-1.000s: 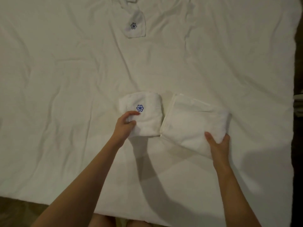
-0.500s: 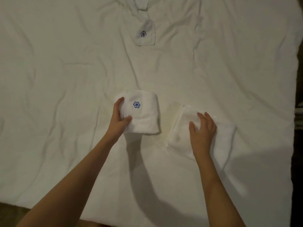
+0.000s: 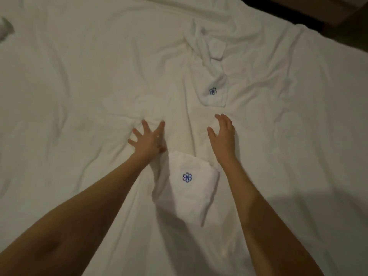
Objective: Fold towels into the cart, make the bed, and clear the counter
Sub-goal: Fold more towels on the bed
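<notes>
A folded white towel (image 3: 187, 188) with a blue flower mark lies on the white bed sheet (image 3: 79, 96), between my two forearms. My left hand (image 3: 148, 138) is stretched out past its far left corner, fingers spread, holding nothing. My right hand (image 3: 223, 134) is beyond the towel's far right side, fingers apart and empty. Farther away lies an unfolded, bunched white towel (image 3: 214, 76) with the same blue mark, a short way beyond my right hand's fingertips.
The wrinkled sheet covers nearly the whole view. A dark floor strip and a piece of furniture (image 3: 338, 12) show past the bed's far right edge. A pale rounded object (image 3: 6, 29) sits at the far left edge.
Both hands let go of the folded towels and reached forward, open. The view shifted forward, so the marked folded towel now lies nearer me; the plain folded towel is no longer in view.
</notes>
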